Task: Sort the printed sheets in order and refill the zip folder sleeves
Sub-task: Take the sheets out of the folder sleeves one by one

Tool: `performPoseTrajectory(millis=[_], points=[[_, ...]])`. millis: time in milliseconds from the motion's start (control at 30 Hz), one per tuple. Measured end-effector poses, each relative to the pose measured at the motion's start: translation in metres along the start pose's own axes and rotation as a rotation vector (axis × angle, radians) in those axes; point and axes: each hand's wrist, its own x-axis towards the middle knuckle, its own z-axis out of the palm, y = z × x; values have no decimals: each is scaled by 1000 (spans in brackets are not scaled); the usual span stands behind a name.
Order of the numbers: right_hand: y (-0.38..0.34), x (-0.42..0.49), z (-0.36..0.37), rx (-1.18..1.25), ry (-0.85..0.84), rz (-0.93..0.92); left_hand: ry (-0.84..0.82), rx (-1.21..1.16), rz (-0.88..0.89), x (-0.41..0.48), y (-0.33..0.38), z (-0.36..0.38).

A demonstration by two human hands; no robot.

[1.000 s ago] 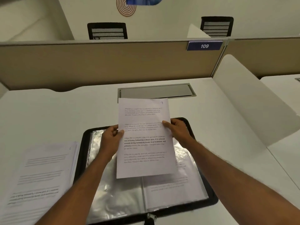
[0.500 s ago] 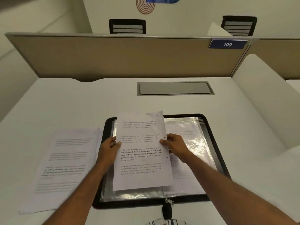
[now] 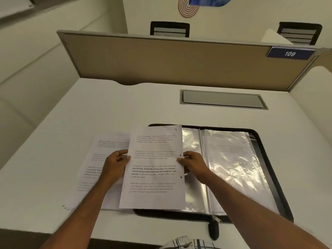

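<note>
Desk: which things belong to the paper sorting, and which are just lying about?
Job: sheet 9, held by left hand and right hand; printed stack; zip folder; clear sleeves.
Idle: desk hatch; 109 plate; chair backs.

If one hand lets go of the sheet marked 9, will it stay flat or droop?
Probably droops: the sheet is a single thin page, held flat only by the left hand and right hand pinching opposite edges. Likely very light. It may slide easily over the glossy sleeves.

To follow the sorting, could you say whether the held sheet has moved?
Yes: the sheet went left, from the zip folder's middle to its left edge.
</note>
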Motion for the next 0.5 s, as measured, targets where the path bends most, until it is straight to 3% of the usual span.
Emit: performPoseTrajectory(millis=[267,367,500], points=[[-7,10,61,42,-26,61,405,379,121,11,-25,-89],[-10,18,86,18,-29,72,389,525,-13,19,-40,-111],[-12,24,120,-47,-43,91,278,494,-113,25,-54,-125]])
